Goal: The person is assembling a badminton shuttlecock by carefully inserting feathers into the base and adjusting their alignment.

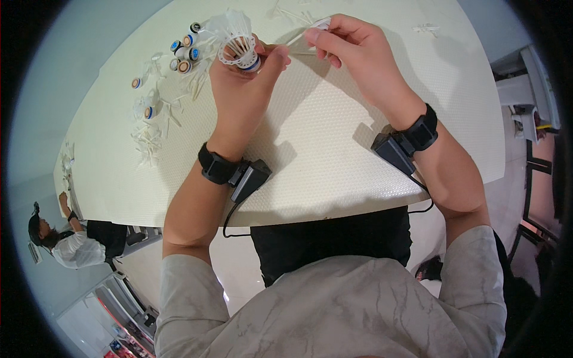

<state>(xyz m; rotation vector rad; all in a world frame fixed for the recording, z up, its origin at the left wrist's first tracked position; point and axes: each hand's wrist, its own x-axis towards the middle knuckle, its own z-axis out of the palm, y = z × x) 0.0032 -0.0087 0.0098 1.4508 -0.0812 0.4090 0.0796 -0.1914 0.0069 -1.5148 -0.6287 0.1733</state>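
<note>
My left hand is closed around a white shuttlecock, which has a lattice-like skirt, feather shafts inside and a blue band at its base. Feather vanes stick out beyond the fingers. To its right, my right hand pinches a white feather between thumb and fingers. The shaft of that feather slants down toward the left thumb; whether it touches the shuttlecock I cannot tell. Several shuttlecock heads with blue, black and tan ends lie on the table left of my left hand.
The cream textured table curves away in front of me. Loose white feather pieces are heaped at the left, and more sticks lie far right. Each wrist wears a black strapped device with a cable. A person works at the table's far left.
</note>
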